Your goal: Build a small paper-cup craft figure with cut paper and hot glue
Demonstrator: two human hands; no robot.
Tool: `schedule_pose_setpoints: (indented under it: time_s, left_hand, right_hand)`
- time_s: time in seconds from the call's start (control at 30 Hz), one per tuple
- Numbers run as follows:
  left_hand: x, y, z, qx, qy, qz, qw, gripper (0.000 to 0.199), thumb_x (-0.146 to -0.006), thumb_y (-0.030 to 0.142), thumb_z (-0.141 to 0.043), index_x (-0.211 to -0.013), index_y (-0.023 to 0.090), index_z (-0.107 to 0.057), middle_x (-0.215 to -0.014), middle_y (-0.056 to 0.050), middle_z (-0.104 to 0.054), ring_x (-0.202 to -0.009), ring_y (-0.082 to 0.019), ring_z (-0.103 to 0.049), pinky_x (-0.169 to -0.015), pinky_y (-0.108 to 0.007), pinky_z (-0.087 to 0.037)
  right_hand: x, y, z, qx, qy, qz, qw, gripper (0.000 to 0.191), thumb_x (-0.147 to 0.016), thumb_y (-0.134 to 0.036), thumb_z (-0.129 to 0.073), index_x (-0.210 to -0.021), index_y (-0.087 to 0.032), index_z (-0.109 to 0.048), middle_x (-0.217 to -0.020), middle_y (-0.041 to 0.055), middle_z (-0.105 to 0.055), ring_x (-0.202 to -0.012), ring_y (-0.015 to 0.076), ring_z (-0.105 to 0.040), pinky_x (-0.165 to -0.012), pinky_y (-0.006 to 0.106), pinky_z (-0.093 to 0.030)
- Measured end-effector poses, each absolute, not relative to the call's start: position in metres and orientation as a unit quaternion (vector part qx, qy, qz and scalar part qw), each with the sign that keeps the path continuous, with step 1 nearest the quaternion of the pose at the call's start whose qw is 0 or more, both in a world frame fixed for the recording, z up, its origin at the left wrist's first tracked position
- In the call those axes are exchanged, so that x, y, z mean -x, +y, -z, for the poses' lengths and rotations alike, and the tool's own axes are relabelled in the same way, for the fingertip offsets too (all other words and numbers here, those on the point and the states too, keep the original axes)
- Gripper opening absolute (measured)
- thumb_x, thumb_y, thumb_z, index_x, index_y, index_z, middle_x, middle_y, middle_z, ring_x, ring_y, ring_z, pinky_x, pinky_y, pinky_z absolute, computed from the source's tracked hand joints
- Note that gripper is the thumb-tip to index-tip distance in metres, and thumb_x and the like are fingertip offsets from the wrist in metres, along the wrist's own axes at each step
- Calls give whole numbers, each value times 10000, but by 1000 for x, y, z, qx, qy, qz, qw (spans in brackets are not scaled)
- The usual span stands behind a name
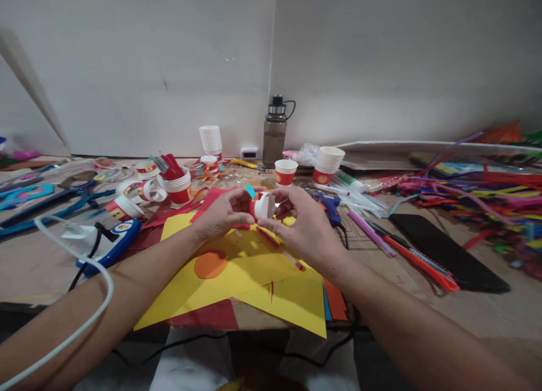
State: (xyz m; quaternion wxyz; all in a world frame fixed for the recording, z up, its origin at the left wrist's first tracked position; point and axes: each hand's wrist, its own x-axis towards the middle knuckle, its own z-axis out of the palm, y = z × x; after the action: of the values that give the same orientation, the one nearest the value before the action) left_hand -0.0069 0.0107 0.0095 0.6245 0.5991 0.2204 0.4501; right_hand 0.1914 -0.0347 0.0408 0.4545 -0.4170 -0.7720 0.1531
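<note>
Between my two hands is a small red and white paper cup piece (265, 205), tilted, with blue and orange bits on its upper left side. My left hand (226, 213) closes on its left side with thumb and fingers. On the other side, my right hand (298, 218) has its fingertips at the piece's right edge, fingers curled. Yellow paper sheets (186, 289) lie beneath both hands, with an orange paper disc (210, 264) on them. A red pen (282, 250) lies on the yellow paper, partly under my right hand.
Paper cups (285, 173) and a dark bottle (274, 137) stand behind my hands. A blue glue gun (331, 207), a cutter (423, 264) and a black flat case (449, 252) lie right. Left are a power strip (112, 247) and a white cable (108, 300) crossing my left forearm.
</note>
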Motion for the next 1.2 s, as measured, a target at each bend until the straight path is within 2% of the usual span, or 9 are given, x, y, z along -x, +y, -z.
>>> schedule_pose_setpoints:
  time_s: [0.37,0.63,0.87,1.2]
  left_hand:
    - [6,7,-14,-607,212,-450,620,584,-649,197,-808,-1207,232,-637,-1090,-74,-695,-854,-173,-679,-772,-269,-545]
    - [4,6,-16,-600,204,-450,630,636,-607,191,-830,-1208,252,-629,-1084,-75,-699,-816,-178,-679,-646,-228,-534]
    - [3,6,-17,-594,195,-452,636,566,-629,184,-823,-1162,263,-651,-1062,-48,-704,-870,-174,-682,-761,-254,-539]
    - [2,1,-23,-591,226,-460,622,525,-623,149,-808,-1115,226,-645,-1038,-43,-689,-807,-138,-651,-759,-260,-535]
  right_hand:
    - [-191,-35,-41,412,-773,-154,457,401,-740,-370,-766,-1058,-221,-574,-1006,62,-619,-824,194,-617,-722,368,-544]
    - [-191,-35,-41,417,-775,-147,451,405,-746,-376,-761,-1072,-221,-576,-995,61,-624,-847,205,-614,-732,377,-539]
    - [-191,-36,-44,412,-778,-142,453,382,-751,-378,-758,-1057,-229,-584,-976,59,-628,-865,215,-614,-730,380,-533]
    - [-191,-36,-44,416,-780,-133,448,404,-749,-404,-757,-1064,-220,-583,-1000,70,-633,-928,239,-611,-789,411,-520]
